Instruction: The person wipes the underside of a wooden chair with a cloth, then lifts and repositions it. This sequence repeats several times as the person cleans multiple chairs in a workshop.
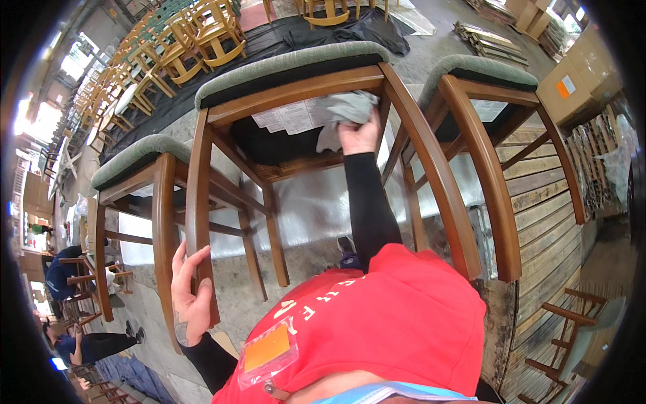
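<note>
In front of me is a brown wooden chair (303, 94) with a grey-green padded seat, its legs pointing toward me. My right hand (360, 138) reaches inside the frame between the legs and grips a crumpled grey cloth (346, 111). The cloth lies against the seat's underside, beside white printed labels (296, 118) on black lining. Low on the left, my left hand (192, 296) is around the lower end of a chair leg (198, 175), its fingers on the outer side and the thumb across the front.
Similar chairs stand close by on the left (138, 165) and right (478, 74). Wooden slats (542, 209) lie at the right, with cardboard boxes (572, 84) beyond. Many light wooden chairs (202, 34) fill the far left. Two people (84, 347) are at the left edge.
</note>
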The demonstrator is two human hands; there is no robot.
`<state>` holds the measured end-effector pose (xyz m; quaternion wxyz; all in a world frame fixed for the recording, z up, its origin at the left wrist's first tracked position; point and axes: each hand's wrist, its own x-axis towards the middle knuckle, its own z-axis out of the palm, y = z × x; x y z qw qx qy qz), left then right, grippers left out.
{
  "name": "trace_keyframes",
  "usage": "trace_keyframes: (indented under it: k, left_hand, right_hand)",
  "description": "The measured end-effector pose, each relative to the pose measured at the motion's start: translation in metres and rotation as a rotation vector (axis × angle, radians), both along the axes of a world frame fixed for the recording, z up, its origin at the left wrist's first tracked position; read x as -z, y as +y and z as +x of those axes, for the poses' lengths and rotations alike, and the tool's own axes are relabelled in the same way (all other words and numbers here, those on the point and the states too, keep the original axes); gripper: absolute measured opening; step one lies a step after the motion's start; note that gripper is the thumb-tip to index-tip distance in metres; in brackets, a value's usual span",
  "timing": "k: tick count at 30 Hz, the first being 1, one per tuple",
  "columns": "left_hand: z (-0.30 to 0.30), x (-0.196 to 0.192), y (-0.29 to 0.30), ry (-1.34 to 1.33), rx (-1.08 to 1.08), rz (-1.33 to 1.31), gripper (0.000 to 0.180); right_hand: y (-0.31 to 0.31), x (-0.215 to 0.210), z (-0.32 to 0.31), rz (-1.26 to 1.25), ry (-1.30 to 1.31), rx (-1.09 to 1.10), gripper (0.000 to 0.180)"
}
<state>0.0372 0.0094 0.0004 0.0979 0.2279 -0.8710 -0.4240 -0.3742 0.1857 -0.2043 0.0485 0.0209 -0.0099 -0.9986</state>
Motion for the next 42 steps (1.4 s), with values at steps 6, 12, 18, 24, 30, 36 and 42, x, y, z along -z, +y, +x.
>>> trace_keyframes:
  k: [6,12,18,24,30,36,42]
  left_hand:
    - [0.001,-0.004,0.002,-0.007,0.012,-0.025,0.058]
    - [0.001,-0.001,0.002,0.003,-0.01,0.015,0.058]
    - [0.001,-0.005,0.005,-0.044,-0.051,0.014,0.058]
    - [-0.001,0.001,-0.001,-0.033,0.0,-0.01,0.058]
    - [0.008,-0.004,0.005,-0.056,-0.071,0.028,0.057]
    - [-0.003,-0.004,0.005,-0.034,-0.025,0.013,0.057]
    - [0.006,-0.001,0.002,-0.061,-0.041,-0.026,0.056]
  right_hand:
    - [0.003,-0.003,0.011,-0.22,-0.035,-0.02,0.034]
    - [0.01,-0.022,-0.01,0.056,-0.107,-0.014,0.027]
    - [-0.008,-0.037,0.007,0.28,-0.241,-0.157,0.037]
    - [-0.023,-0.017,-0.007,0.197,-0.148,-0.158,0.03]
    - [-0.019,-0.018,0.018,0.156,-0.209,-0.038,0.03]
    - [-0.012,-0.036,-0.01,0.236,-0.188,-0.037,0.035]
    - [0.009,-0.014,-0.013,0.285,-0.083,-0.182,0.032]
